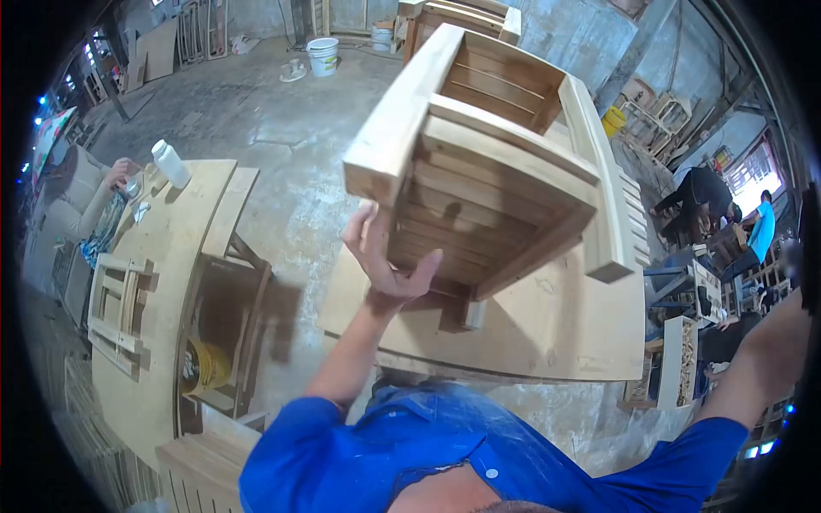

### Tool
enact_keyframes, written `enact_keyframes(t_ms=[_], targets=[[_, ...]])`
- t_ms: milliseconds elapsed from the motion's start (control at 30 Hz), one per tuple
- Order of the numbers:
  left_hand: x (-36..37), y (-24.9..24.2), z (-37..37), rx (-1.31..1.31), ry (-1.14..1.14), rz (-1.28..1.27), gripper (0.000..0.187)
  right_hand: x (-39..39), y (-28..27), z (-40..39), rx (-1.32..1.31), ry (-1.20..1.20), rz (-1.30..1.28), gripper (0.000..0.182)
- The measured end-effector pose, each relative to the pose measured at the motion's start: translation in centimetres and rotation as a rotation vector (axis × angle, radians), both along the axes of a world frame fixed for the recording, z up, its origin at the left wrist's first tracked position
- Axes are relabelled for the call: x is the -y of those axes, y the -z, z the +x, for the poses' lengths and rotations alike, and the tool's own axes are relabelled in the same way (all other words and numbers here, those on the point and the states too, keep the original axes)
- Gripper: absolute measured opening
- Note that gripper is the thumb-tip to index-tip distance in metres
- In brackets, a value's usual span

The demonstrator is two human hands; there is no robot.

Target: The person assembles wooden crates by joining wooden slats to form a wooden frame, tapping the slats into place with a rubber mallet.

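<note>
A slatted wooden crate [496, 162] is held up in the air, tilted, above a pale plywood tabletop [547, 333] that lies in front of the person. Its open frame faces the camera, with thick rails along its left and right sides and thin slats across the bottom and far end. A short wooden block [473, 313] hangs just under its lower edge, close over the tabletop.

The left hand [386, 261] grips the crate at its lower left corner, fingers spread up along the left rail and thumb pressed against the bottom slats. The left forearm rises steeply from a blue sleeve [342, 445], elbow bent and low. The right arm [761, 359] stretches out toward the right edge of the view; its hand is cut off by the rim, so I cannot tell whether it is spread or closed, or what it touches.

The near edge of the tabletop runs close to the person's chest, and its right edge ends beside stacks of wooden parts [680, 359]. To the left, across a strip of bare concrete floor [291, 171], stands a second tabletop [171, 282] carrying a small wooden frame [120, 308] and a white bottle [170, 162], with another person [85, 201] at its far end. More people [727, 214] work at far right. A white bucket [322, 56] stands on the floor beyond.
</note>
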State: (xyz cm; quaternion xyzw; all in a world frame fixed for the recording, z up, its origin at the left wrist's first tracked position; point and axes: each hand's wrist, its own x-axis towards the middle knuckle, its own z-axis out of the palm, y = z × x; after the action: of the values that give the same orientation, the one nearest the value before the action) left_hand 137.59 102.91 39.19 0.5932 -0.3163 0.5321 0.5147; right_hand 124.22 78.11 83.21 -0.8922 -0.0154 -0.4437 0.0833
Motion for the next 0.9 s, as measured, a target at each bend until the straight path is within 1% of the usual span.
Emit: enact_keyframes(t_ms=[67, 100, 133, 233, 267, 300, 333, 367, 400, 467, 500, 533, 567, 600, 633, 667, 700, 733, 767, 800, 833, 867, 900], targets=[[-0.8, 1.8, 2.1, -0.385, 0.078, -0.052, 0.092, -3.1, 0.0, 3.5, -0.076, 0.027, -0.098, 0.046], [-0.9, 2.6, 3.3, -0.383, 0.087, -0.054, 0.092, -4.3, 0.6, 5.6, -0.136, 0.044, -0.142, 0.045], [-0.7, 3.2, 4.5, -0.517, 0.176, -0.042, 0.093, -5.4, 1.3, 7.8, -0.201, 0.057, -0.193, 0.043], [-0.1, 4.2, 6.9, -0.736, 0.353, -0.024, 0.082, -7.0, 5.5, 15.4, -0.447, 0.113, -0.421, 0.040], [-0.1, 4.6, 7.3, -0.782, 0.345, -0.023, 0.076, -6.7, 8.2, 18.4, -0.536, 0.159, -0.532, 0.038], [0.1, 5.1, 8.0, -0.703, 0.313, -0.030, 0.069, -6.8, 10.6, 20.9, -0.595, 0.188, -0.638, 0.037], [0.3, 5.6, 8.7, -0.625, 0.279, -0.037, 0.063, -7.4, 10.7, 21.8, -0.628, 0.194, -0.696, 0.036], [0.2, 6.3, 9.8, -0.614, 0.290, -0.025, 0.063, -7.2, 9.2, 21.7, -0.641, 0.199, -0.706, 0.035], [0.0, 7.8, 10.1, -0.666, 0.315, 0.035, 0.062, -7.3, 7.4, 20.6, -0.650, 0.191, -0.688, 0.034], [-0.8, 5.8, 8.7, -0.574, 0.254, 0.129, 0.061, -6.5, 4.7, 17.9, -0.653, 0.160, -0.566, 0.031], [-0.7, 4.6, 7.6, -0.813, 0.490, -0.027, 0.068, -5.6, 4.8, 15.7, -0.603, 0.130, -0.303, 0.033], [-0.4, 5.9, 7.6, -0.884, 0.609, -0.160, 0.071, -4.6, 4.6, 13.5, -0.673, 0.198, -0.152, 0.034], [-0.3, 5.9, 7.7, -0.854, 0.581, -0.133, 0.070, -3.3, 6.0, 11.1, -0.675, 0.253, -0.121, 0.034], [-0.1, 5.9, 7.9, -0.824, 0.552, -0.107, 0.068, -1.7, 8.2, 8.7, -0.452, 0.265, -0.009, 0.033], [-0.1, 4.4, 8.1, -0.663, 0.376, 0.063, 0.063, 0.4, 10.6, 6.9, -0.221, 0.274, 0.088, 0.032], [-0.4, 5.2, 8.2, -0.875, 0.393, 0.037, 0.063, 4.3, 13.3, 4.9, -0.278, 0.328, 0.139, 0.034], [-0.4, 5.9, 8.3, -0.917, 0.437, -0.009, 0.063, 8.3, 16.9, 2.9, -0.334, 0.376, 0.193, 0.038], [-0.5, 6.6, 8.3, -0.958, 0.478, -0.057, 0.062, 8.8, 21.7, 1.1, -0.138, 0.266, 0.522, 0.033], [0.1, 6.8, 8.4, -0.826, 0.557, -0.136, 0.060, 12.0, 26.8, -1.4, -0.239, 0.303, 0.715, 0.033], [0.3, 5.8, 7.8, -0.974, 0.578, -0.189, 0.056, 15.2, 32.0, -3.8, -0.339, 0.358, 0.899, 0.034], [1.0, 5.3, 6.5, -1.050, 0.587, -0.196, 0.054, 16.5, 36.0, -6.2, -0.519, 0.416, 0.917, 0.034], [1.6, 4.7, 5.2, -1.126, 0.595, -0.204, 0.051, 16.6, 41.4, -8.0, -0.249, 0.242, 1.019, 0.036], [2.5, 4.6, 3.7, -1.125, 0.604, -0.318, 0.048, 17.3, 43.9, -9.8, -0.488, 0.371, 1.048, 0.038]])
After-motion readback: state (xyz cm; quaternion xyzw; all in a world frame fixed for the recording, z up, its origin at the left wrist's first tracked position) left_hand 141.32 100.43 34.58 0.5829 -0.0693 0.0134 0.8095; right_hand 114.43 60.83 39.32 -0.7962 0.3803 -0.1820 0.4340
